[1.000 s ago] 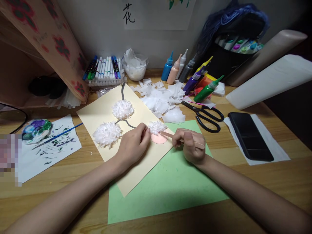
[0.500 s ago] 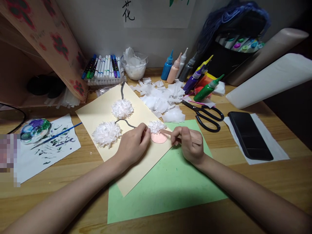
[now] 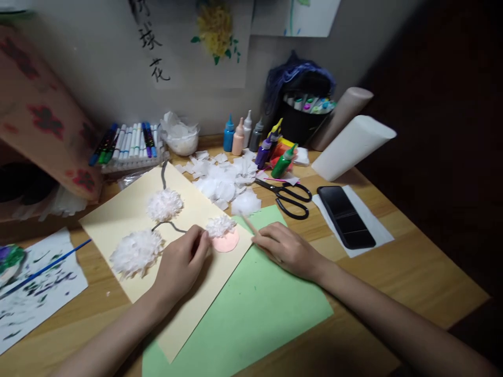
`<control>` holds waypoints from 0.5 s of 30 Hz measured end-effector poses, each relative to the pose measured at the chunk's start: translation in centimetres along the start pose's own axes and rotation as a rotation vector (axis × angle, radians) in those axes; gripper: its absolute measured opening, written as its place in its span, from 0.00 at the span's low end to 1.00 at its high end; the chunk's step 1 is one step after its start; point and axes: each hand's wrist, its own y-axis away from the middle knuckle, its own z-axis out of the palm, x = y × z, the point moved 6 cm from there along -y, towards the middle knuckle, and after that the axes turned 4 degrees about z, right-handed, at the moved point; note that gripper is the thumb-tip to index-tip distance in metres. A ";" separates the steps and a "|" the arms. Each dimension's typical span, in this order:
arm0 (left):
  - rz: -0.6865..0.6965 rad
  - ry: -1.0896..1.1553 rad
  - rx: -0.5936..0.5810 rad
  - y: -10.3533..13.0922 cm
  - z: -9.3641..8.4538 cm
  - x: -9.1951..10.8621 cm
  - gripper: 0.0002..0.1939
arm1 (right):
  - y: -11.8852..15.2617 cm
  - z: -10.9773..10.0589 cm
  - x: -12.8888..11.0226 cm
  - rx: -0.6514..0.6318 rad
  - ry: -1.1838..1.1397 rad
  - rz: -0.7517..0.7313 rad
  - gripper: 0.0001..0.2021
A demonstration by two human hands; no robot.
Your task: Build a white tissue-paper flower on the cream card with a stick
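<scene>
Closest up there's a light green sheet (image 3: 267,314) flat on the wood-grain table (image 3: 369,298), with a cream sheet (image 3: 196,306) set at an angle partly over it. Left hand (image 3: 181,264) rests on the cream one, fingers curled in and thumb against them; can't tell if anything's pinched there. It covers one end of a wavy dark line. Right hand (image 3: 288,251) has a thin flat stick (image 3: 249,225) gripped in its fingertips, its tip by the loose white scraps (image 3: 220,180).

Between the hands, a small ruffled white flower (image 3: 220,226) covers the upper part of a smooth pink circle (image 3: 227,242) on the cream sheet. Two fuller fluffy flowers (image 3: 137,252) sit left of it. Off left, a blue brush (image 3: 47,267) lies on paint-smeared paper.

Past the right hand are black-handled scissors (image 3: 293,201), plus a dark phone (image 3: 346,215) on white paper. Further back: a clear bowl (image 3: 184,142) of crinkly paper, squeeze bottles (image 3: 238,137), then a grey wall (image 3: 94,78) with drawings. Far right is really dark.
</scene>
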 end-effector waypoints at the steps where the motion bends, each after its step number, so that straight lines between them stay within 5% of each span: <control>1: 0.044 -0.014 0.013 0.1 -0.1 0.2 0.13 | 0.7 -0.2 0.7 -0.039 0.055 0.018 0.15; 3: 0.210 -0.057 0.038 0.4 -0.3 1.2 0.13 | 2.3 -1.6 3.1 -0.004 0.129 0.151 0.19; 7: 0.553 -0.165 0.087 1.9 -0.1 4.4 0.09 | 7.9 -6.4 9.9 0.276 0.325 0.786 0.23; 9: 0.652 -0.168 0.066 2.6 0.4 6.1 0.07 | 10.5 -7.4 12.3 0.281 0.352 0.992 0.31; 15: 0.899 -0.113 -0.033 3.4 3.5 12.6 0.10 | 12.0 -7.4 14.3 0.265 0.211 1.173 0.29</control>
